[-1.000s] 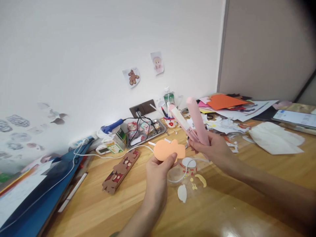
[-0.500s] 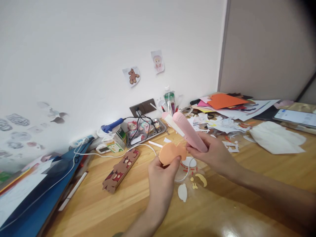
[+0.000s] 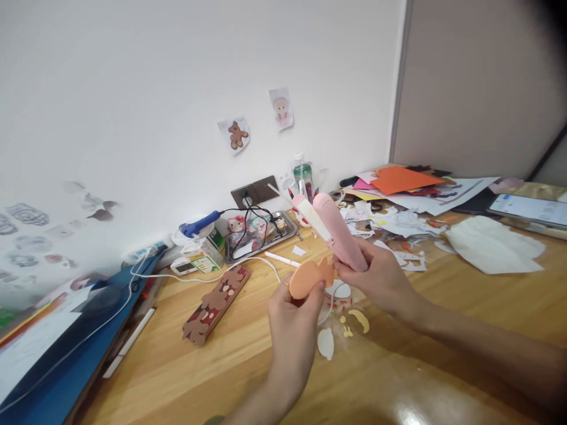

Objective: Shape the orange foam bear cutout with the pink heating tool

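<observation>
My left hand (image 3: 295, 321) pinches an orange foam cutout (image 3: 305, 280) with a rounded body and a smaller notched end, thumb in front. My right hand (image 3: 376, 274) grips a pink hair straightener (image 3: 339, 230), its two arms apart and pointing up and away from me. The cutout's notched end is beside my right fingertips; whether they touch it I cannot tell. A white cord (image 3: 331, 304) loops under the hands. Below on the table lie a pale oval piece (image 3: 325, 343), a yellow curved piece (image 3: 359, 320) and several small red strips.
A brown bear-decorated case (image 3: 215, 304) lies to the left. Behind it are a metal tray (image 3: 286, 232) with cables and figures, and a blue glue gun (image 3: 201, 224). Paper scraps (image 3: 376, 221), orange sheets (image 3: 410, 179), a white tissue (image 3: 494, 245) and a phone (image 3: 529, 209) occupy the right.
The orange cutout has tilted and shifted slightly down and right in my left hand. The hair straightener's arms have turned a little, still apart. The view has shifted slightly.
</observation>
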`<state>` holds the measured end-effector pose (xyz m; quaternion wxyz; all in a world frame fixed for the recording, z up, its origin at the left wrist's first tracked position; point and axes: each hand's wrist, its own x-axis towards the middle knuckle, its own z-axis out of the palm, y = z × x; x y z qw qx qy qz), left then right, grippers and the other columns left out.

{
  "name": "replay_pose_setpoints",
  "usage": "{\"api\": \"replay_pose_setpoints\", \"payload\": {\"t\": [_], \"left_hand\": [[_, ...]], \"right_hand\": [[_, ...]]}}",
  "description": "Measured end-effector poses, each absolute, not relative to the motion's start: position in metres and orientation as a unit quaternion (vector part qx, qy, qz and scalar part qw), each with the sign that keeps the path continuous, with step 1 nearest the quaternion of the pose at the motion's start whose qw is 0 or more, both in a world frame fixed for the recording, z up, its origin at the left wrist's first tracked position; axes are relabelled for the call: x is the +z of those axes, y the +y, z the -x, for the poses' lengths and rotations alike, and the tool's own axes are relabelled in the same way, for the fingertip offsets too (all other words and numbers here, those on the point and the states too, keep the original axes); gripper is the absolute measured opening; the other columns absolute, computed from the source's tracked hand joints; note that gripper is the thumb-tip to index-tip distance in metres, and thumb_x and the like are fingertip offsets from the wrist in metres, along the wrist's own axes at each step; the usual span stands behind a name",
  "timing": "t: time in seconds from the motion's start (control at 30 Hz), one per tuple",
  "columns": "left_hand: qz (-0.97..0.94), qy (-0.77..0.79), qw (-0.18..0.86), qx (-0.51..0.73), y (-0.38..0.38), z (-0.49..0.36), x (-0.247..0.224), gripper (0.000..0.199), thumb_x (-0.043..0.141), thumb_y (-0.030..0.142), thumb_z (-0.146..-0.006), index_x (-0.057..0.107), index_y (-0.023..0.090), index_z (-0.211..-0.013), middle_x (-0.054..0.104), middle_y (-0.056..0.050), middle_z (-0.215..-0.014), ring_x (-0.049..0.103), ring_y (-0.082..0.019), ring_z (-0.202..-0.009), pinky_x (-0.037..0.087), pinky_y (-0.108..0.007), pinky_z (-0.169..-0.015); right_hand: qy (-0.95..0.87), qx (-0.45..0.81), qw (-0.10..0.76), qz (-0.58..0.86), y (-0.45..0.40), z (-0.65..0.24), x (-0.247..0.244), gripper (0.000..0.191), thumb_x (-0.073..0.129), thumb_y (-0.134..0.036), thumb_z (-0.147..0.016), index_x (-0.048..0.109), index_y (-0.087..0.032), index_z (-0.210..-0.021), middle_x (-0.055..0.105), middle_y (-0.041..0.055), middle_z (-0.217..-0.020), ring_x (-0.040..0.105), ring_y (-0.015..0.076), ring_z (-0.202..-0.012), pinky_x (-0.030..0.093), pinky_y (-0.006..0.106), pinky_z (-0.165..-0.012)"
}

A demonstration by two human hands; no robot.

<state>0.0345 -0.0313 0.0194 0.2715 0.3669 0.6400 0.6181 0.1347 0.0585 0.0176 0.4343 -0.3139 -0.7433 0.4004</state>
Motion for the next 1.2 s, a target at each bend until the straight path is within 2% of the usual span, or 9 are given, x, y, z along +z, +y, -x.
{"api": "replay_pose_setpoints", "payload": {"t": [0.23, 0.33, 0.47, 0.7, 0.83, 0.97, 1.2], "left_hand": [[-0.348, 0.617, 0.289, 0.644, -0.03, -0.035, 0.018, 0.015, 0.059, 0.025, -0.066, 0.059, 0.014, -0.075, 0.063, -0.001, -0.072, 0.054, -0.011, -0.065, 0.043, -0.02, -0.059], [-0.337, 0.613, 0.277, 0.659, -0.031, -0.033, 0.018, 0.013, 0.06, 0.024, -0.066, 0.06, 0.015, -0.075, 0.064, 0.0, -0.073, 0.055, -0.01, -0.065, 0.043, -0.018, -0.059], [-0.326, 0.601, 0.254, 0.684, -0.032, -0.028, 0.018, 0.012, 0.061, 0.024, -0.064, 0.06, 0.016, -0.072, 0.064, 0.001, -0.072, 0.056, -0.009, -0.066, 0.044, -0.017, -0.06], [-0.284, 0.547, 0.33, 0.714, -0.028, -0.028, 0.015, 0.015, 0.062, 0.024, -0.064, 0.061, 0.017, -0.077, 0.064, 0.001, -0.075, 0.055, -0.007, -0.064, 0.045, -0.015, -0.058], [-0.263, 0.52, 0.374, 0.722, -0.027, -0.03, 0.016, 0.015, 0.062, 0.022, -0.065, 0.06, 0.016, -0.079, 0.063, 0.001, -0.076, 0.056, -0.007, -0.063, 0.045, -0.015, -0.056], [-0.249, 0.517, 0.402, 0.714, -0.027, -0.03, 0.017, 0.016, 0.063, 0.021, -0.063, 0.059, 0.014, -0.077, 0.063, 0.0, -0.072, 0.055, -0.006, -0.058, 0.046, -0.015, -0.055], [-0.276, 0.509, 0.447, 0.682, -0.024, -0.027, 0.017, 0.016, 0.062, 0.022, -0.063, 0.056, 0.01, -0.072, 0.058, 0.0, -0.053, 0.053, -0.007, -0.046, 0.042, -0.014, -0.044]], "right_hand": [[-0.723, 0.42, 0.444, 0.32, 0.059, -0.133, 0.018, 0.007, 0.052, -0.013, -0.064, 0.05, -0.019, -0.067, 0.048, -0.0057, -0.059, 0.046, 0.0083, -0.054, 0.035, 0.017, -0.048], [-0.706, 0.416, 0.449, 0.356, 0.068, -0.135, 0.017, 0.005, 0.054, -0.018, -0.065, 0.053, -0.018, -0.07, 0.05, -0.0044, -0.06, 0.046, 0.0095, -0.055, 0.036, 0.019, -0.048], [-0.684, 0.429, 0.445, 0.388, 0.079, -0.138, 0.017, 0.012, 0.057, -0.027, -0.066, 0.056, -0.016, -0.071, 0.052, -0.0029, -0.058, 0.047, 0.0103, -0.053, 0.036, 0.02, -0.047], [-0.696, 0.447, 0.435, 0.356, 0.068, -0.138, 0.021, 0.019, 0.057, -0.034, -0.068, 0.058, -0.017, -0.076, 0.057, -0.0013, -0.063, 0.052, 0.012, -0.057, 0.042, 0.021, -0.049], [-0.718, 0.427, 0.438, 0.333, 0.064, -0.138, 0.022, 0.015, 0.059, -0.031, -0.067, 0.058, -0.018, -0.075, 0.058, -0.0014, -0.066, 0.054, 0.012, -0.06, 0.044, 0.022, -0.054], [-0.736, 0.413, 0.435, 0.315, 0.063, -0.139, 0.022, 0.01, 0.058, -0.027, -0.067, 0.057, -0.019, -0.074, 0.057, -0.0027, -0.066, 0.053, 0.0108, -0.058, 0.043, 0.02, -0.052], [-0.726, 0.426, 0.426, 0.332, 0.066, -0.14, 0.022, 0.01, 0.056, -0.023, -0.066, 0.058, -0.018, -0.075, 0.058, -0.002, -0.065, 0.053, 0.0118, -0.058, 0.042, 0.021, -0.051]]}}
